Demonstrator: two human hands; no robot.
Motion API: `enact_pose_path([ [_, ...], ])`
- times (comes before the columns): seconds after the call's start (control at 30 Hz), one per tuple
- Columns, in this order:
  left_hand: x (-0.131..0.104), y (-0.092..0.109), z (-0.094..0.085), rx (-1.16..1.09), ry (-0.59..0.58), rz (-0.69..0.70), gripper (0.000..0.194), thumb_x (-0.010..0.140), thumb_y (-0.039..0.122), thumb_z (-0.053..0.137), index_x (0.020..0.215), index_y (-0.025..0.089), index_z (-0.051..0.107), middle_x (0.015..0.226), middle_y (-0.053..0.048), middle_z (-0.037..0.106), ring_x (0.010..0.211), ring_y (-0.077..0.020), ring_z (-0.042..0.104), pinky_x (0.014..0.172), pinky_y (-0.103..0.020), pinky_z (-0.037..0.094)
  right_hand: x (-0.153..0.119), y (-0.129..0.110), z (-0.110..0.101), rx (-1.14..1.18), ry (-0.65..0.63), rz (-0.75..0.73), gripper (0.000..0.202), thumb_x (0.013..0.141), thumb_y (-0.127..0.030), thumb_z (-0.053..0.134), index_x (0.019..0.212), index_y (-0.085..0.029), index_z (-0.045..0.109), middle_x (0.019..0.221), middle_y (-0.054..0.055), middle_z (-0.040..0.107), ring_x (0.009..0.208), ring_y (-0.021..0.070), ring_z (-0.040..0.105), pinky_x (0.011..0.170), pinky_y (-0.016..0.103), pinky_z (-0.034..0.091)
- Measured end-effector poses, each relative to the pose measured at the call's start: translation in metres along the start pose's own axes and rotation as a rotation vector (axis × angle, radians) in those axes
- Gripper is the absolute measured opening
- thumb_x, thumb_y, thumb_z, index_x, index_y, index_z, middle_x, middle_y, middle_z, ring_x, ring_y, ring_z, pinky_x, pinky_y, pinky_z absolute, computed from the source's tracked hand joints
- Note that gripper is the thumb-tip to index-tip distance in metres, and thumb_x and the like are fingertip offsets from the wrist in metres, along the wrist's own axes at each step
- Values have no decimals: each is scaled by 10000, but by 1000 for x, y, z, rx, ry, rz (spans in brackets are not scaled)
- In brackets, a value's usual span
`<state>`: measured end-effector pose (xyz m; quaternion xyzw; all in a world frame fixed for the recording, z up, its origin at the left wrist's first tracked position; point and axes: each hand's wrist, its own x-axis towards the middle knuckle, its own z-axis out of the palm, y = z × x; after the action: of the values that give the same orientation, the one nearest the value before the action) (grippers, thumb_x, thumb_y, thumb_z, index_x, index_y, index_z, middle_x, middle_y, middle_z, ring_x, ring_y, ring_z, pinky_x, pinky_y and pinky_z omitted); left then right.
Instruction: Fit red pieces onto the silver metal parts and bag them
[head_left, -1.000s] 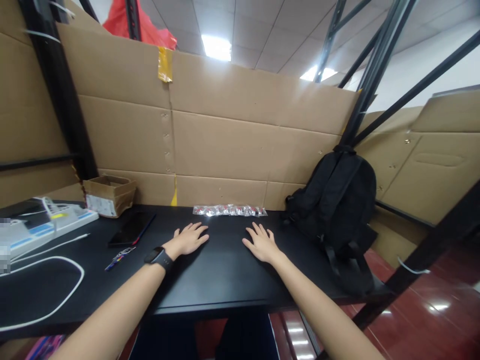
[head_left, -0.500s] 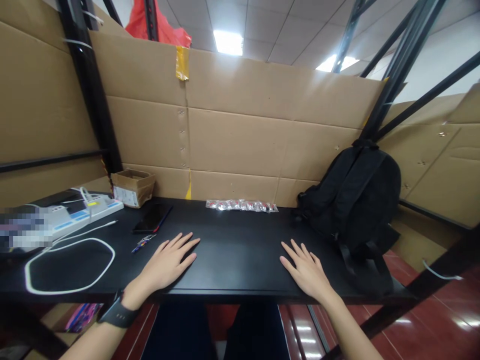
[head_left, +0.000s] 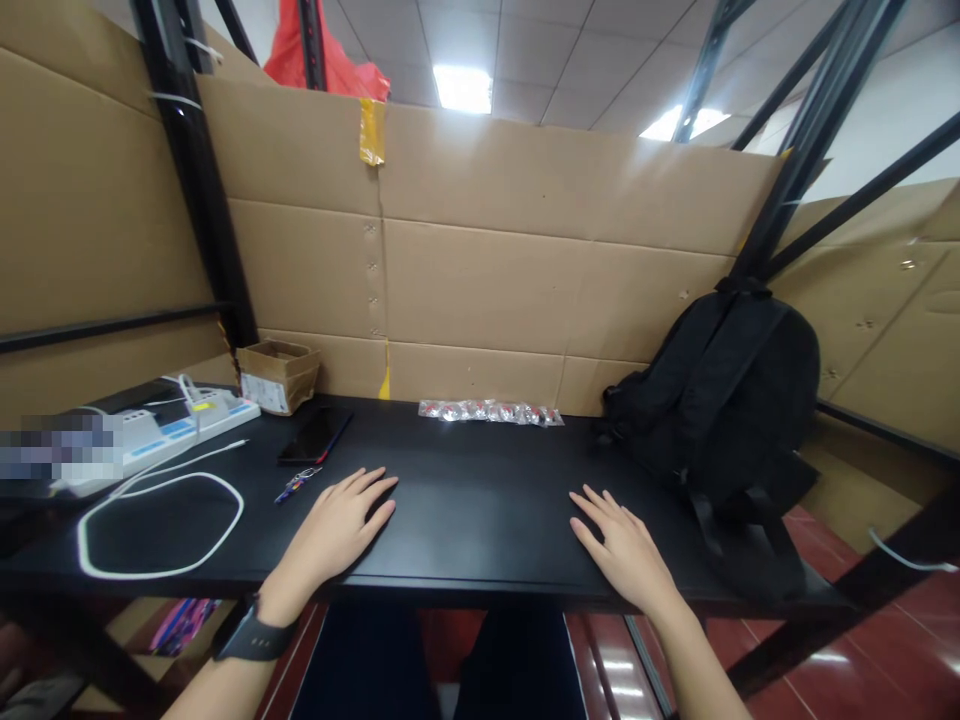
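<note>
Black tabletop [head_left: 480, 500] stretches between left hand [head_left: 330, 528] and right hand [head_left: 626, 552], both loosely spread near its front edge [head_left: 480, 588].

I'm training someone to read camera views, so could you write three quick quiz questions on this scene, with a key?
1. Which wrist wears the watch?
A) left
B) right
C) neither

2. True or false: the left hand and the right hand are both palm down.

3. Put these in order from the person's left to right: backpack, phone, small packets.

Key: 1. A; 2. true; 3. phone, small packets, backpack.
</note>
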<state>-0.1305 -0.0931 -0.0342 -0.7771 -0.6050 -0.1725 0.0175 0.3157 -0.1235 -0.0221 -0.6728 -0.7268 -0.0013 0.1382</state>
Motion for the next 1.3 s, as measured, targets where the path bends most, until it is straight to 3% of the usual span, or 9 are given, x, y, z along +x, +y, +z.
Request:
enact_pose_path([
  [0.1,2,3,-4,-3,22,-9,499,967,548,374,1360,328,590,1474,-19,538,1391,-293,434,1118,-446,380,1,1,2,15,7,-2,555,984,-592,345,1457,-342,494,1573,-3,398,1492,299,276,1179,501,283],
  [0.2,22,10,-14,-56,3,85,427,973,480,385,1256,291,643,1332,-47,635,1234,-258,564,1054,-387,438,1,3,4,25,16,-5,558,982,-600,346,1456,-344,495,1571,-7,400,1492,294,277,1183,500,285],
  [0.3,70,21,-24,-98,-46,226,378,966,425,402,1204,267,650,1225,-61,674,1122,-230,620,1022,-342,450,2,6,6,32,21,-9,554,981,-601,351,1454,-352,494,1567,-14,406,1490,291,285,1187,504,287],
  [0.4,135,28,-25,9,-55,297,413,900,384,517,1280,249,603,1313,-99,623,1192,-271,586,1057,-379,412,2,8,8,35,28,-8,550,974,-605,367,1448,-361,500,1563,-15,413,1486,294,295,1185,512,293],
  [0.53,207,29,-5,84,-41,277,531,825,411,625,1328,251,571,1382,-114,581,1277,-314,524,1084,-450,354,2,8,9,35,29,3,543,976,-606,362,1447,-374,499,1570,-30,395,1489,293,287,1194,521,281],
  [0.63,233,28,14,31,-88,275,528,802,437,633,1308,294,596,1396,-75,591,1272,-310,530,1047,-464,358,2,7,9,37,20,12,533,977,-606,366,1449,-393,492,1573,-44,385,1485,292,296,1195,524,283],
  [0.77,243,30,28,33,-89,264,541,802,429,600,1327,299,596,1384,-80,609,1265,-315,528,1048,-479,321,2,8,10,29,23,7,525,977,-594,377,1454,-400,481,1580,-46,370,1486,296,292,1193,531,288],
  [1.0,242,36,30,115,-82,291,444,892,273,452,1309,252,606,1290,-122,657,1189,-286,578,1032,-438,310,2,9,12,47,19,4,534,970,-593,389,1456,-393,482,1576,-37,379,1488,314,283,1189,555,279],
  [1.3,215,37,18,50,-104,388,439,886,451,527,1288,294,609,1307,-96,637,1250,-308,523,1051,-463,291,0,8,11,53,33,7,539,972,-597,377,1442,-368,507,1571,-32,392,1488,309,286,1196,533,269],
])
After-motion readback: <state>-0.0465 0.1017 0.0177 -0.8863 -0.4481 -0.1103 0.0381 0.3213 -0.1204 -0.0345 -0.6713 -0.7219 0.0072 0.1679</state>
